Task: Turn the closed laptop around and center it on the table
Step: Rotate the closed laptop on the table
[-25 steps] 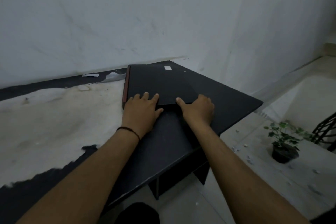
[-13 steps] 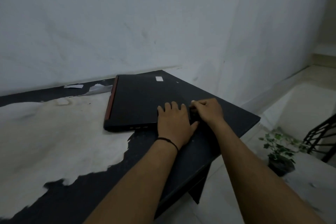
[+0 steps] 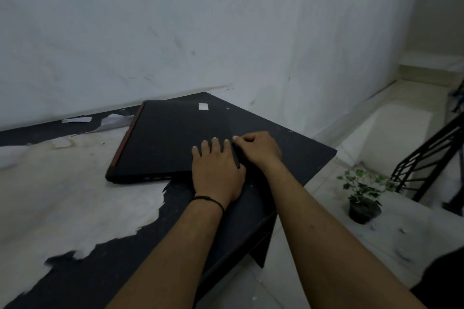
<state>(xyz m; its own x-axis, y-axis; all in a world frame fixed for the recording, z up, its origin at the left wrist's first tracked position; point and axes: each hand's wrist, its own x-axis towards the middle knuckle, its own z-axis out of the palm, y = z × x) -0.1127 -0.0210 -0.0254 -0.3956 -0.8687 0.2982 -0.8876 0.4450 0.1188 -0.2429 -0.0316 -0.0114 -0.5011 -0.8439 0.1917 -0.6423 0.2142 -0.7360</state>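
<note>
Ideally, with the left hand (image 3: 217, 170) flat, fingers spread, on the closed laptop (image 3: 173, 140) and the right hand (image 3: 258, 149) curled at its edge, pivot it slowly toward the worktop (image 3: 288, 143) centre.

Since a second ago, the left hand (image 3: 217, 173) crossed to the laptop's (image 3: 173, 140) right corner.

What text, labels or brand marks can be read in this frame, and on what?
None can be read.
White sticker on the laptop lid: too small and blurred to show any text.
Ports on the laptop's near edge: no markings legible.
Paper scrap on the table by the wall: no print visible.
</note>
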